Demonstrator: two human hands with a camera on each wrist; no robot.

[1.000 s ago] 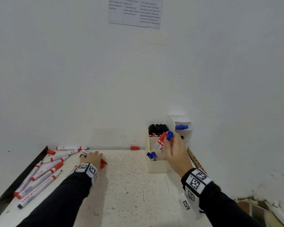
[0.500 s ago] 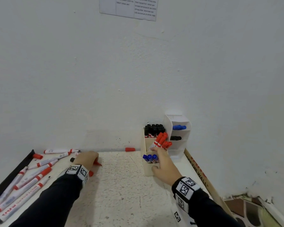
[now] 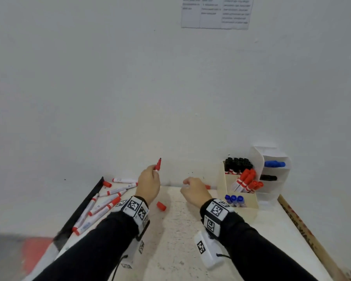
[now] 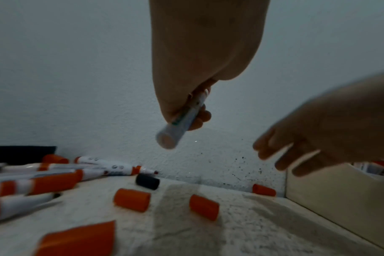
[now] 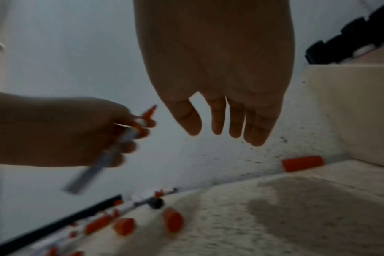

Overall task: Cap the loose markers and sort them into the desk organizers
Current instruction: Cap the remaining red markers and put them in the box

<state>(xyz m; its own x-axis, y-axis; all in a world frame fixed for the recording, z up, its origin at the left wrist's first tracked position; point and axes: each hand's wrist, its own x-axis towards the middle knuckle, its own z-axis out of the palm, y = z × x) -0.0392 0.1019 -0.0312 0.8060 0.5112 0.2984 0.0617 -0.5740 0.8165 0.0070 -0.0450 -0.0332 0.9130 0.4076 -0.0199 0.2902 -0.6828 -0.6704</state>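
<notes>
The left hand (image 3: 148,185), which lay flat on the counter (image 3: 190,240) among the loose markers a moment ago, is now lifted clear of it, its fingers (image 4: 203,117) curled round an uncapped red marker (image 3: 157,165) held nearly upright with the bare tip toward the wall. The right hand (image 3: 195,191) has left the beige organizer (image 3: 241,203), where it was just dropping a blue marker into the front compartment, and now hovers between the organizer and the left hand, holding nothing, fingers (image 5: 217,121) loosely spread and hanging down.

So one blue marker looks filed, and the next round has begun: this red marker needs a cap before it can join the red ones (image 3: 245,180) leaning in the middle compartment. Loose red caps lie close by: one (image 3: 161,206) just beside the left wrist, another (image 3: 207,187) against the wall near the organizer. The empty right hand seems placed to fetch one of these. A pile of red markers (image 3: 101,205) remains at the counter's left edge, so much of the sorting is left.
</notes>
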